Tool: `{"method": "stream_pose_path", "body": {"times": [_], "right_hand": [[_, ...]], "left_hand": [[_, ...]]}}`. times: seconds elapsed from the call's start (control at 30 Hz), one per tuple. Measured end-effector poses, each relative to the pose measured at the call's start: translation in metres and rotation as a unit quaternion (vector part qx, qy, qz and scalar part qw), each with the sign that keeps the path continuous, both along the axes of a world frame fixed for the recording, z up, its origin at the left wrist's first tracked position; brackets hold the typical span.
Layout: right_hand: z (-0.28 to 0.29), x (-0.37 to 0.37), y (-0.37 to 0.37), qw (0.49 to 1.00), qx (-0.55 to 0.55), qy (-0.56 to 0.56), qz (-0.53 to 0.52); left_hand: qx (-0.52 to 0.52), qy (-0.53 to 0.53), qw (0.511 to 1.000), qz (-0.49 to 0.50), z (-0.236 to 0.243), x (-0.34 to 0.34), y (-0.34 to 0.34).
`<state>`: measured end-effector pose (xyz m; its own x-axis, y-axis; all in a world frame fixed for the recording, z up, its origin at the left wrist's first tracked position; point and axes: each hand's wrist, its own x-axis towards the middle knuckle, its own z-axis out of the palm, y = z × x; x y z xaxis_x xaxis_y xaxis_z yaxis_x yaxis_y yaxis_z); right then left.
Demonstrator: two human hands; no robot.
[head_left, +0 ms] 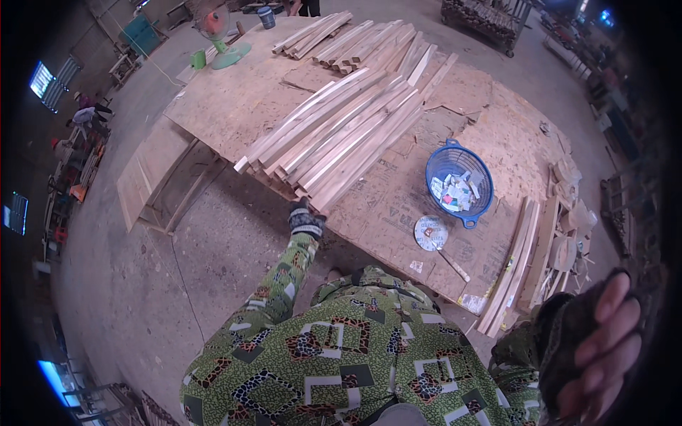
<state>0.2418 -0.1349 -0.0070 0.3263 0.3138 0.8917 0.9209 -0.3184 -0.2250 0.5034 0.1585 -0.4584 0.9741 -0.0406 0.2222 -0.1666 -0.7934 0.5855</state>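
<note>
A row of long, pale-brown wooden strips (341,138) lies slantwise on the worktable, with its near ends by the table's edge. There my left hand (307,219), in a dark and grey glove, is closed at the end of one strip. Its fingertips are partly hidden. Close to the camera at the lower right, my right hand (597,348) is raised in a dark glove with bare fingertips. Its fingers are curled in, and whatever they may hold is hidden. Both sleeves are green and patterned.
On the plywood table (398,188) stand a blue plastic basket (428,181) of small pieces and a round disc (431,233) beside a thin stick (452,263). More strips (508,273) lie at the right edge. A green fan (231,55) and further stacks (369,42) sit at the far end.
</note>
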Motion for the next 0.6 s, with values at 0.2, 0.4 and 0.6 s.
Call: {"method": "stream_pose_path", "body": {"times": [0.2,0.4,0.6], "right_hand": [[-0.071,0.026,-0.027,0.940,0.077,0.177,-0.280],[-0.298,0.032,-0.099,0.762,0.010,0.510,-0.399],[-0.434,0.017,-0.116,0.595,-0.235,0.573,-0.513]], "left_hand": [[-0.184,0.092,0.978,0.020,-0.080,-0.068,0.006],[-0.411,0.248,0.870,0.110,-0.101,-0.093,0.013],[-0.582,0.392,0.696,0.148,-0.108,-0.077,0.029]]}}
